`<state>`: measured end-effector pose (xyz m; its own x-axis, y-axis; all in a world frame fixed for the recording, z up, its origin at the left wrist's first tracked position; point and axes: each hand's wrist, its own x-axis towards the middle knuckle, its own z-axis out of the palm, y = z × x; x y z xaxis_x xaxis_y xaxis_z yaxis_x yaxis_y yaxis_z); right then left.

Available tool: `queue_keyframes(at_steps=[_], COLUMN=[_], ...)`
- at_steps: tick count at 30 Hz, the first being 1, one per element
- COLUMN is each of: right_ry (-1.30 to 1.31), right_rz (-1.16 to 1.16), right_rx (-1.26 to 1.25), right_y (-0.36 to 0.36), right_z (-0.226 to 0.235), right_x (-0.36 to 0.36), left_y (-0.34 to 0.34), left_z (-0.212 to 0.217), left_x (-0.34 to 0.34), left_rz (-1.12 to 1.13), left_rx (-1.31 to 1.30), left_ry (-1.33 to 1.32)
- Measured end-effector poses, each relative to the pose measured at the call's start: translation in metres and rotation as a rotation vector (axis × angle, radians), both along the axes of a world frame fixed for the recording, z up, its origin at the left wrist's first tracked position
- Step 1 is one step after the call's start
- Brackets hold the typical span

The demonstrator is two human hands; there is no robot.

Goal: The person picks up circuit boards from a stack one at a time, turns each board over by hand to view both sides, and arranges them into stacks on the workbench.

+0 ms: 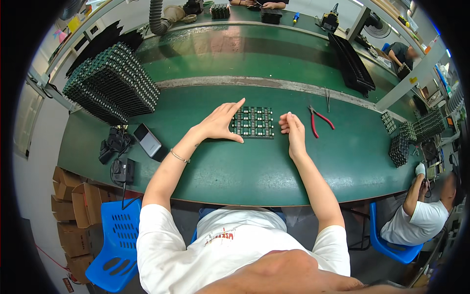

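Note:
On the green bench in front of me lies a rectangular panel of green circuit boards (253, 123) with rows of small pale components. My left hand (221, 121) is open at its left side, thumb and index finger spread wide past the near and far edges and covering part of the left end. Whether it touches the panel I cannot tell. Just right of the panel, apart from it, my right hand (293, 131) has its fingers curled in; what they hold, if anything, is hidden. Red-handled cutting pliers (317, 122) lie to its right, with metal tweezers (327, 99) beyond.
Tall stacked circuit boards (115, 81) stand at the back left. Nearer are a grey-and-black box-shaped device (147, 140) and black adapters with cables (120, 152). A long black tray (350, 63) lies at the back right. More board stacks (428, 125) and a seated co-worker (416, 215) are at right.

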<state>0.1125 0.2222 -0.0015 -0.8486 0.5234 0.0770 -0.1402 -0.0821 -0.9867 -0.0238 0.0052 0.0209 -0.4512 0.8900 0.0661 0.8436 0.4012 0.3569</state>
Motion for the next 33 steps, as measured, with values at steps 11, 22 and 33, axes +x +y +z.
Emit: queue_keyframes(at_steps=[11,22,33], right_ry=[0.005,0.054,0.011], right_rz=[0.317,0.333,0.301], right_rx=[-0.203,-0.393,-0.264], right_y=[-0.010,-0.022,-0.022], right_z=[0.008,0.028,0.022], right_x=[0.004,0.015,0.014], left_y=[-0.012,-0.019,-0.015], left_z=[0.028,0.005,0.004], left_x=[0.047,0.067,0.068], left_rz=[0.048,0.249,0.268], left_rx=[0.290,0.926,1.022], left_ry=[0.238,-1.220,-1.203])
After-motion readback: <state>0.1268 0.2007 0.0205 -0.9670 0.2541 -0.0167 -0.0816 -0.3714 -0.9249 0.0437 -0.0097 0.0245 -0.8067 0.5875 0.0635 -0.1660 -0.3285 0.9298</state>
